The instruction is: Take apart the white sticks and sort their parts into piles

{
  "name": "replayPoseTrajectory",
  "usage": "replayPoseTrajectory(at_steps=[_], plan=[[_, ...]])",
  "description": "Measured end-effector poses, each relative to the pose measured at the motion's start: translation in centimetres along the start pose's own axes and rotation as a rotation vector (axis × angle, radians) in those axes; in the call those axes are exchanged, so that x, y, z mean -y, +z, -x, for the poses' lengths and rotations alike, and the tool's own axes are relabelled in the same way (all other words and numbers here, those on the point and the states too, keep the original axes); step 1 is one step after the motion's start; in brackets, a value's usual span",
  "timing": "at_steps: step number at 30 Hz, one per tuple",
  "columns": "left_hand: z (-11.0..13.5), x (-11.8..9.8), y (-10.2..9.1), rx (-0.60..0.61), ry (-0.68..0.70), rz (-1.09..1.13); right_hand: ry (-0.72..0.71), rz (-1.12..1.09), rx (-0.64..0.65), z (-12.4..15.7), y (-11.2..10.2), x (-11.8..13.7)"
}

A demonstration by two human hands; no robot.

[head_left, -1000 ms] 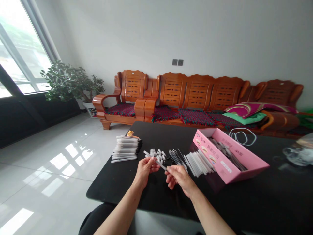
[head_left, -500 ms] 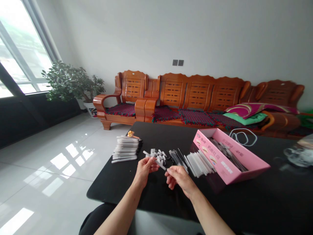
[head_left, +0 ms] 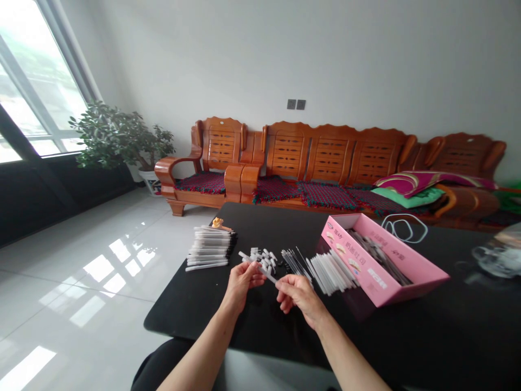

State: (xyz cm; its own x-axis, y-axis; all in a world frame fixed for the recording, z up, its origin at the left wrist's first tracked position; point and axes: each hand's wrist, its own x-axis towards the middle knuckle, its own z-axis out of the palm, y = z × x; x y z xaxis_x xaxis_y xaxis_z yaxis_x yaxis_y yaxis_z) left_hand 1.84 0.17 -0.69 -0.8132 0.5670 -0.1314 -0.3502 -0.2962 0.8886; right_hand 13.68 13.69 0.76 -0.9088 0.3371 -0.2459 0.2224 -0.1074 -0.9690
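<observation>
My left hand point(head_left: 241, 282) and my right hand point(head_left: 299, 296) are both pinched on one thin white pen-like stick point(head_left: 259, 267), held slanted just above the black table point(head_left: 407, 336). The left fingers grip its middle, the right fingers its near end. Right behind the stick lies a small heap of white caps point(head_left: 264, 257). A stack of white sticks with black ends point(head_left: 209, 248) rests to the left. Thin dark refills point(head_left: 293, 260) and a row of white tubes point(head_left: 332, 270) lie to the right of my hands.
An open pink box point(head_left: 382, 282) holding dark sticks sits at the right. A white cord loop point(head_left: 402, 226) and a clear bag point(head_left: 499, 258) lie further right. A small orange figurine point(head_left: 217, 222) stands behind the stack. Wooden sofas point(head_left: 317, 163) and a potted plant point(head_left: 118, 138) are beyond.
The right hand has shifted very slightly along the stick. Otherwise nothing has visibly moved.
</observation>
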Motion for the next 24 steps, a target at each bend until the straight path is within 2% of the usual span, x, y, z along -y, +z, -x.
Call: replayPoseTrajectory(at_steps=[4,7,12,17,20,24], plan=[[-0.04,0.0,-0.03,-0.004,0.0,-0.001,0.028,-0.031,0.069,0.16,0.16,0.1],[-0.04,-0.06,0.04,-0.006,-0.007,0.001,-0.022,-0.027,0.047,0.15,0.18,0.01],[0.01,-0.08,0.04,-0.002,-0.006,-0.001,0.045,-0.037,0.083,0.21,0.16,0.07],[0.11,-0.15,0.01,0.007,-0.005,-0.001,-0.01,-0.026,0.076,0.37,0.18,0.24],[0.09,-0.14,0.05,0.0,-0.008,0.0,0.015,-0.02,0.056,0.31,0.04,0.18],[0.01,0.0,0.03,0.003,-0.007,-0.001,0.031,-0.02,0.093,0.23,0.0,0.02]])
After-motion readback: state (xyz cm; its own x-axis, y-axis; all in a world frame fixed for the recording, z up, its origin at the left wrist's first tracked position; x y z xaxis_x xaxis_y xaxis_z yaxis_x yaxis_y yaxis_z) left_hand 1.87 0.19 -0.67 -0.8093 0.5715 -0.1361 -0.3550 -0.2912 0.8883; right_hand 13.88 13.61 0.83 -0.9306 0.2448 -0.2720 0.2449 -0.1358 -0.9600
